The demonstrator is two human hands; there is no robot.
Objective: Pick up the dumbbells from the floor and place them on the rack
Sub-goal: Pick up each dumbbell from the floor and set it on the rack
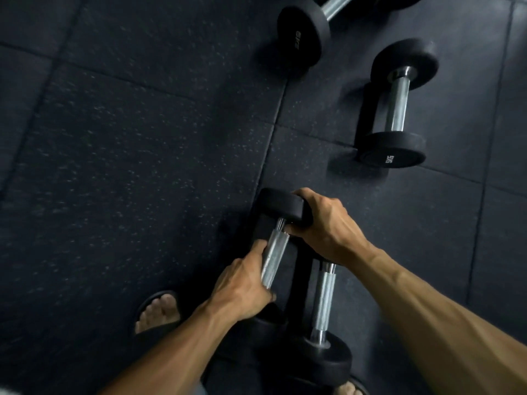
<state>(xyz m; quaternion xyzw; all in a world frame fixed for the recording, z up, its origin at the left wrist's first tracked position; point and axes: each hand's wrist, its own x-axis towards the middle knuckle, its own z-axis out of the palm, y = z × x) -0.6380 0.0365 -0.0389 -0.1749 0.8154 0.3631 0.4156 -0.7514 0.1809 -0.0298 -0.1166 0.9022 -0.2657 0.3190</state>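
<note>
Dumbbells lie scattered on the dark speckled rubber floor, four of them in view. The nearest pair sits side by side low in the centre of the picture. The left hand curls around the knurled steel handle of the left dumbbell, thumb lying along the bar, fingers wrapped underneath; its far black head points up and away, its near head is hidden under the wrist. The right hand cups over a black rubber head at the far end of the pair, fingers bent over its edge; which dumbbell that head belongs to I cannot tell for certain, as the hand covers the join. Just beside, the right dumbbell rests on the floor, its handle running from under the right hand down to a black head near the bottom edge.

Well apart, up and to the right, a third dumbbell lies on the floor, white weight lettering on its near head. Beyond it, at the top edge, a fourth dumbbell is partly cut off.

A bare foot in a dark sandal stands left of the pair; toes of the other foot show at the bottom edge.
</note>
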